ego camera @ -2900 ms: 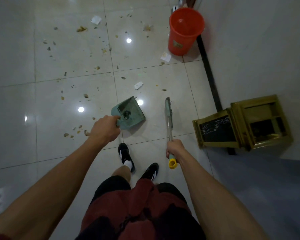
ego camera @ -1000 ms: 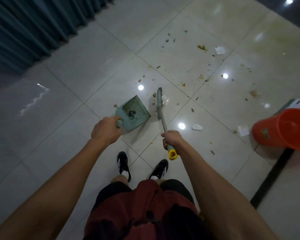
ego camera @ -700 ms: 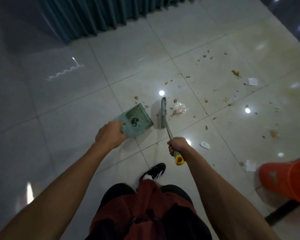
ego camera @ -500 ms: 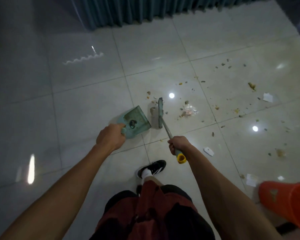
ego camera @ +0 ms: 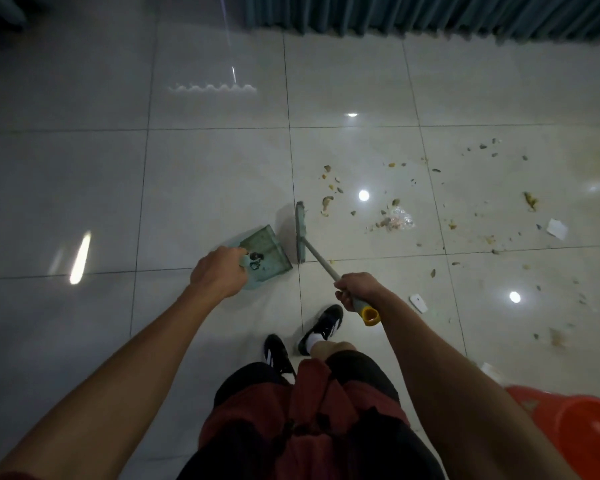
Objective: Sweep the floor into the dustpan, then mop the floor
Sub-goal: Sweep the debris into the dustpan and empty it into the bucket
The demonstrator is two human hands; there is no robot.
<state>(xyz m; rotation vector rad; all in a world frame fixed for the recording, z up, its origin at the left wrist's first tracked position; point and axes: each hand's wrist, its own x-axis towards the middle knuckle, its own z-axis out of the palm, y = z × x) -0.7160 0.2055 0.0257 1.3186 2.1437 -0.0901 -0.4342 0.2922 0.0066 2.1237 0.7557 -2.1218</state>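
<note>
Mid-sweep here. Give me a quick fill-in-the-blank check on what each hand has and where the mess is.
1. The left hand grips the ____.
2. The right hand grips the ____ handle.
3. The orange bucket stands on the person's ____ side.
4. Most debris lies to the ____ of the dustpan.

Missing: dustpan; broom; right; right

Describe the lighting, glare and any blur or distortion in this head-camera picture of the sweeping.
Head view: dim overall; round lamp glare spots on the glossy floor near the debris; a streaked reflection at left; wide-angle bending of the tile lines; the left hand and dustpan slightly motion-blurred; the broom sharper.
</note>
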